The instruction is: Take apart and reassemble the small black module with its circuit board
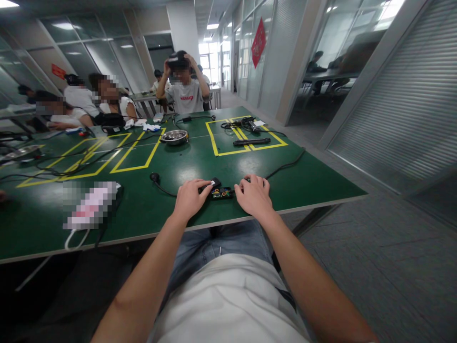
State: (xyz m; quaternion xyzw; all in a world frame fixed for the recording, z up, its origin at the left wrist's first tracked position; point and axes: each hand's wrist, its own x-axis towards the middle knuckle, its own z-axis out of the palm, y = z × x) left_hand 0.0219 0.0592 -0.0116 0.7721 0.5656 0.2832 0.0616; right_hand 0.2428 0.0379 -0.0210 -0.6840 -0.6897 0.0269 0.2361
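Note:
In the head view, a small black electronic box (222, 193) lies at the table's near edge with its circuit board exposed. My left hand (193, 197) is at its left side, thumb and forefinger closed about a black cover piece (215, 182) with a white label. A black cable runs from the box's left side, under that hand, to a round plug (154, 177). My right hand (255, 194) is curled at the box's right end, over the black cable (285, 166) that leaves toward the right; its grip is partly hidden.
The green table (185, 166) bears yellow tape outlines, a metal bowl (174, 137), a black bar (252, 141) and a coiled cable with a tool (250, 125). A blurred pink-white item (92, 205) is at left. Across sits a person (185, 90) with both hands raised to a headset.

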